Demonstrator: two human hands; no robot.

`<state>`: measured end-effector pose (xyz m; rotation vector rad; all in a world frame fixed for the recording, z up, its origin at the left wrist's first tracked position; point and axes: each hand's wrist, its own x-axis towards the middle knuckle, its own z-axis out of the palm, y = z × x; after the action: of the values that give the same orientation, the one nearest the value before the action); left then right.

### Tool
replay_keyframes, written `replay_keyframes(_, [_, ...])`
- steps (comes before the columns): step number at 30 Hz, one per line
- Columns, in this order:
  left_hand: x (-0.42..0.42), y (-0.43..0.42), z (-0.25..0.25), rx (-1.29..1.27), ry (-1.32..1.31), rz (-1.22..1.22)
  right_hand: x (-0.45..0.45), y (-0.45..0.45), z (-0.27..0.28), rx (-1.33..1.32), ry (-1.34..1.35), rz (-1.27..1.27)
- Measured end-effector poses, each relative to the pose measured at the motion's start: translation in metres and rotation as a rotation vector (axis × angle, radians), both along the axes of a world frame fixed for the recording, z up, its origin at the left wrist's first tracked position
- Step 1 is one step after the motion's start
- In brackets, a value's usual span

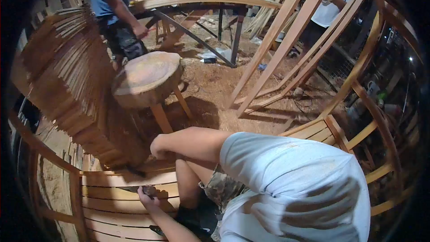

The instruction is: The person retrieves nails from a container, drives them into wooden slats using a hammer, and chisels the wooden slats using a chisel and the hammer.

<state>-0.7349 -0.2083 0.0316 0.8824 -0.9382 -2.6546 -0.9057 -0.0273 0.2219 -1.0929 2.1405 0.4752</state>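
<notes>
Low in the view, my left hand [148, 196] is closed around a small dark brown rounded thing [151, 191], whose kind I cannot make out. It is just over the pale slats of a wooden bench seat [112, 205], with narrow dark gaps between the slats. My right arm [192, 143] reaches across from the white sleeve and bends at the elbow. My right hand is hidden behind that arm. My bent leg and patterned shorts [219, 188] are beside the slats.
A round wood-slab stool [148, 74] stands ahead, beside a tall stack of brown boards [67, 76]. Curved wooden frames [363, 62] rise on the right. One person in blue [109, 4] stands by a loaded workbench [192, 0]; another in white [333, 6] stands behind leaning planks [277, 40].
</notes>
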Motion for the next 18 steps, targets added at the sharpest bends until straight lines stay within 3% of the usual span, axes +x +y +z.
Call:
replay_keyframes(2, [-0.001, 0.002, 0.006, 0.037, 0.021, 0.006, -0.005, -0.002, -0.029, -0.046, 0.085, 0.019])
replay_keyframes(4, [0.000, 0.001, 0.008, -0.054, -0.069, -0.022, 0.011, 0.010, -0.008, -0.158, 0.121, -0.045])
replay_keyframes(5, [-0.001, 0.006, 0.002, -0.054, 0.059, 0.033, 0.013, 0.010, -0.005, -0.148, 0.103, -0.082])
replay_keyframes(6, [-0.003, -0.022, -0.034, 0.088, 0.348, -0.360, 0.017, 0.009, -0.003, -0.139, 0.077, -0.109])
replay_keyframes(7, [0.000, -0.014, -0.024, 0.011, 0.367, -0.286, 0.031, 0.018, 0.023, -0.199, 0.050, -0.085])
replay_keyframes(8, [-0.009, -0.004, -0.018, -0.045, 0.350, -0.197, 0.028, 0.019, 0.007, -0.282, 0.095, -0.129])
replay_keyframes(10, [-0.021, -0.007, 0.010, -0.134, 0.345, -0.083, 0.047, 0.023, 0.056, -0.258, -0.080, -0.174])
replay_keyframes(13, [-0.016, -0.047, 0.039, -0.285, 0.379, 0.014, 0.022, 0.006, 0.033, -0.124, -0.055, -0.191])
replay_keyframes(14, [-0.006, -0.058, 0.044, -0.301, 0.333, 0.029, -0.007, 0.009, -0.012, -0.173, -0.063, -0.271])
replay_keyframes(15, [-0.004, -0.060, 0.050, -0.168, 0.144, 0.038, 0.002, 0.005, 0.011, -0.072, -0.089, -0.336])
replay_keyframes(16, [0.002, -0.054, 0.056, -0.027, -0.027, 0.044, -0.007, 0.006, -0.002, -0.119, -0.029, -0.260])
replay_keyframes(18, [0.014, -0.034, 0.078, 0.050, -0.076, 0.177, -0.019, 0.010, -0.018, -0.075, -0.061, -0.251])
